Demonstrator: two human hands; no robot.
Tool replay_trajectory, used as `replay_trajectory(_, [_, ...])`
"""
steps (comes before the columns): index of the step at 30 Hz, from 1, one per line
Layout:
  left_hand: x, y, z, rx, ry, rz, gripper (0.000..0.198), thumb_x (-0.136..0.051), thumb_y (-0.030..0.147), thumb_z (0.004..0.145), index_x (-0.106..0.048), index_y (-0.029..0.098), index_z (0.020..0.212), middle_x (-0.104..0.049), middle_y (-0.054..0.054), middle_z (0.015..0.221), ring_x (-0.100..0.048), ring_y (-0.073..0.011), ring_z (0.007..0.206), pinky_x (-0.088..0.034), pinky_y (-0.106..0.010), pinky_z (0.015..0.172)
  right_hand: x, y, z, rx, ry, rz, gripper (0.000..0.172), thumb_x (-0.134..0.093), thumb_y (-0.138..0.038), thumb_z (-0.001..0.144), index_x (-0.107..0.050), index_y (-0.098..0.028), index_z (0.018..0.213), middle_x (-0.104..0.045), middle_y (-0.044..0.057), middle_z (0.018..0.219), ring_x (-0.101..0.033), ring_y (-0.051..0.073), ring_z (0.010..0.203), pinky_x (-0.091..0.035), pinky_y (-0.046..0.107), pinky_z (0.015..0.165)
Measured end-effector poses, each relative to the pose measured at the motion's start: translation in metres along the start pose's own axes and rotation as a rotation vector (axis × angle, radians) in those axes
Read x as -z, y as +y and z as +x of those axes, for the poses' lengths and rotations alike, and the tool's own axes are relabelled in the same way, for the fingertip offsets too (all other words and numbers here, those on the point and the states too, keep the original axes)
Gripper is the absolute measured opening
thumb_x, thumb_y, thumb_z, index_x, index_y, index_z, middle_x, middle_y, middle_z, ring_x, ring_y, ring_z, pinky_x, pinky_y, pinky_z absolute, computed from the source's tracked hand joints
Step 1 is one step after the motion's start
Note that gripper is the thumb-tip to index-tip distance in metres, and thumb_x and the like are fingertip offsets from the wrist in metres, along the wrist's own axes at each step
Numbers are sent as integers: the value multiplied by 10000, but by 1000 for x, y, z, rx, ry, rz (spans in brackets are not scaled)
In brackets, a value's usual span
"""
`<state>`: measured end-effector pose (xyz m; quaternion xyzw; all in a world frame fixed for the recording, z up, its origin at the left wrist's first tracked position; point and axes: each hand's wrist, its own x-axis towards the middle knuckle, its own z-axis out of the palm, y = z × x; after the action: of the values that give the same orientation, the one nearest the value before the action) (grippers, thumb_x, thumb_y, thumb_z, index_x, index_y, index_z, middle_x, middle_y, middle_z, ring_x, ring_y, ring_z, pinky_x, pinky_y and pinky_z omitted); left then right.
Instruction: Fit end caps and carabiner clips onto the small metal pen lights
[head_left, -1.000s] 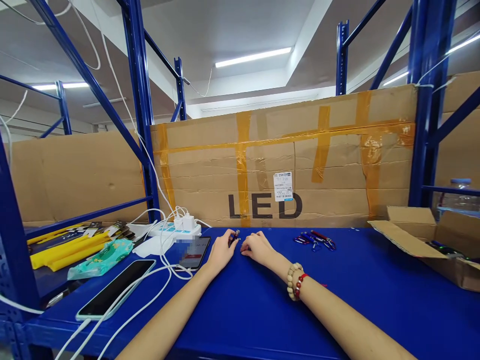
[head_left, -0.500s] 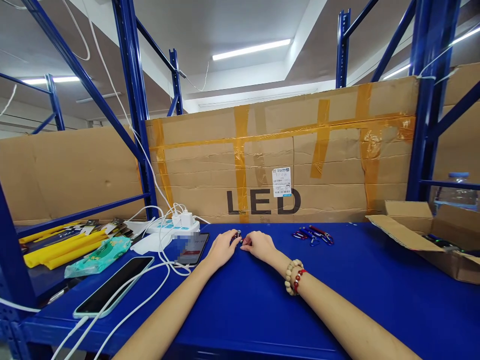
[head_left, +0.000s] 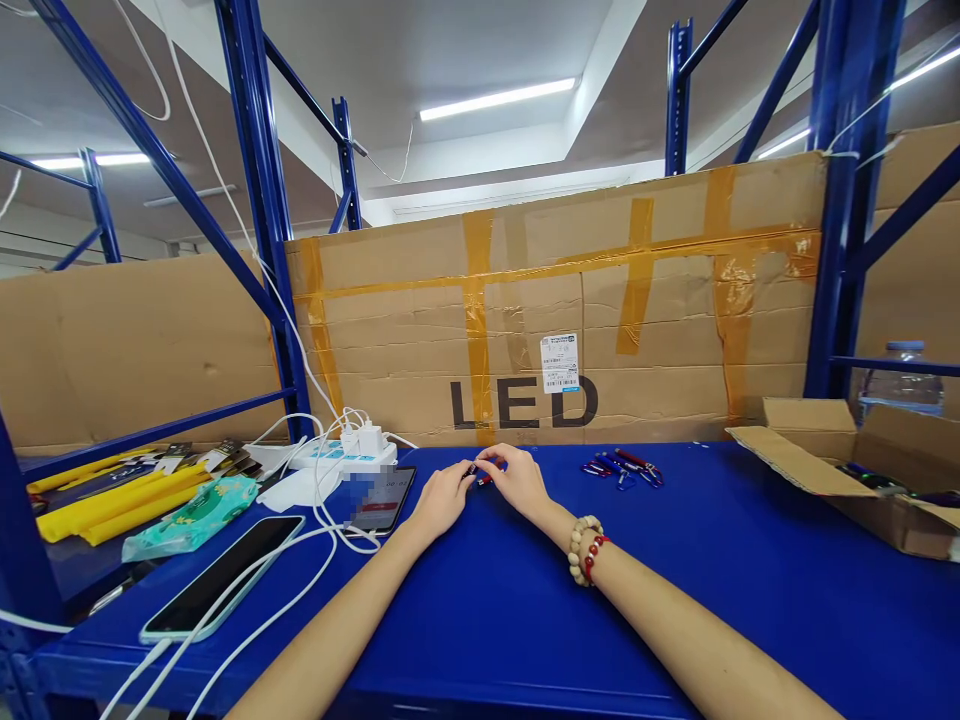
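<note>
My left hand and my right hand meet at the middle of the blue table, fingers curled together over a small dark and red item pinched between them. It is too small to name, though it resembles the small red and blue clips lying in a loose pile to the right. My right wrist wears a beaded bracelet. Both forearms rest on the table.
A taped cardboard sheet marked LED stands behind the table. An open cardboard box sits at right. At left lie two phones, white cables, a power strip, a tissue pack and yellow strips.
My right hand has shifted slightly left and up over the small item, closing in on my left hand. The camera view tipped a little upward.
</note>
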<state>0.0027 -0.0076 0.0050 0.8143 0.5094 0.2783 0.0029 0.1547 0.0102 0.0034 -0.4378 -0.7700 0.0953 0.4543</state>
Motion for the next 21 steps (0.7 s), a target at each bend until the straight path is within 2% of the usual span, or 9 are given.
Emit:
replay_trajectory(8, [-1, -2, 1, 40, 17, 6, 223, -532, 278, 903, -574, 153, 1083, -616, -69, 1078, -619, -194, 918, -517, -399, 798, -15, 11, 6, -40, -27, 146, 214, -509, -310, 914, -598, -123, 970, -634, 28, 892, -615, 118, 727, -529, 287, 660])
replay_trajectory(13, [0, 0, 1, 46, 1, 11, 214, -532, 277, 903, -580, 149, 1068, -622, -66, 1059, -623, -189, 902, -519, -393, 790, -11, 9, 3, -4, 29, 89, 224, -546, -344, 884, -633, -139, 899, -649, 26, 856, -602, 117, 714, -506, 293, 677])
replay_trajectory(21, [1, 2, 0, 61, -6, 35, 219, -535, 278, 902, -576, 149, 1074, -623, -64, 1054, -625, -188, 895, -522, -389, 783, -3, -2, -2, 58, 59, 14, 208, -552, -376, 841, -699, -230, 825, -666, 5, 848, -591, 119, 665, -451, 228, 593])
